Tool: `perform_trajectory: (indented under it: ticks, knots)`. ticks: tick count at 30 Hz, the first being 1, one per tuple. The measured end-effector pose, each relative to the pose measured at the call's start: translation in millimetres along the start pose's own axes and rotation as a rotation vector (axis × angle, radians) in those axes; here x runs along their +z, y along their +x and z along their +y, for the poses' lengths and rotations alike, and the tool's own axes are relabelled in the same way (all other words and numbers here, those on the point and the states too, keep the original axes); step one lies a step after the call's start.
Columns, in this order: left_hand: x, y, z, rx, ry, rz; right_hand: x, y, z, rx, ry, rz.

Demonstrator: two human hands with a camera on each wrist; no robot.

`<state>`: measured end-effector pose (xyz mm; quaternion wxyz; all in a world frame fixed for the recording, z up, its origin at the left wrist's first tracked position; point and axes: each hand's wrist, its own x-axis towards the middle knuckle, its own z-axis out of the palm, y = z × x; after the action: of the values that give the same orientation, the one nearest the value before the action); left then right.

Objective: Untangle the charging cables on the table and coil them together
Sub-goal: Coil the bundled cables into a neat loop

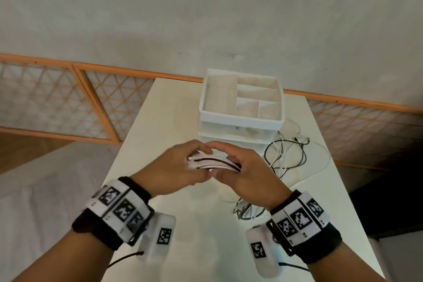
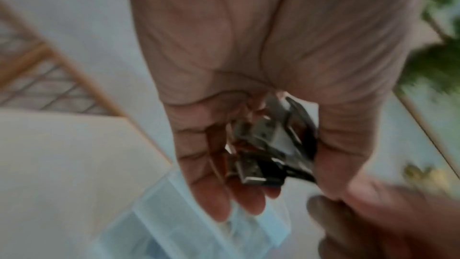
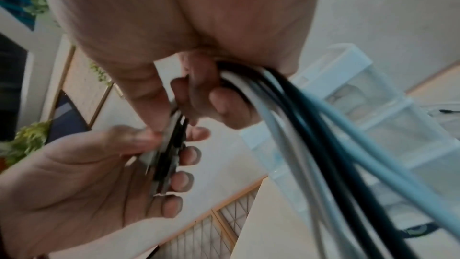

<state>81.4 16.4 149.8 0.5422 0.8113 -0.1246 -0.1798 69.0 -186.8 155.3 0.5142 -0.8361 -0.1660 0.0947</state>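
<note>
Both grips pinch the cable bundle point(image 1: 214, 162) above the counter point(image 1: 174, 110), left hand point(image 1: 174, 167) at the plugs point(image 2: 259, 157), right hand point(image 1: 247, 174) alongside; pull hard and the loose tangle point(image 1: 286, 155) probably knots tighter.

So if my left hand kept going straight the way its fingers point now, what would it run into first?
Most likely the right hand: the left hand points across at it, both gripping the same bundle of white and black charging cables. The white plastic drawer organiser sits farther back, though depth is unclear.
</note>
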Motion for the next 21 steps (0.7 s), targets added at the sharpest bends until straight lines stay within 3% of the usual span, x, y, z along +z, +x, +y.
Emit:
perform_trajectory:
  ticks: [4, 7, 13, 16, 21]
  knots:
    - [-3.8, -6.5, 3.5, -0.107, -0.63, -0.047, -7.0, -8.6, -5.6, -0.062, 0.24, 0.094]
    - [11.5, -1.8, 16.0, -0.213, -0.866, 0.001, -3.6, -10.2, -7.0, -0.095, 0.254, 0.104]
    - [29.8, 7.8, 33.4, -0.265, -0.88, 0.258, 3.9, -12.6, -2.7, -0.134, 0.086, 0.15]
    - [32.9, 11.6, 35.6, -0.253, -0.863, 0.289, 5.3, -12.0, 1.6, -0.158, 0.027, 0.162]
    - [40.0, 16.6, 38.0, -0.179, -0.864, 0.333, 7.5, -10.2, 3.2, -0.075, 0.108, 0.306]
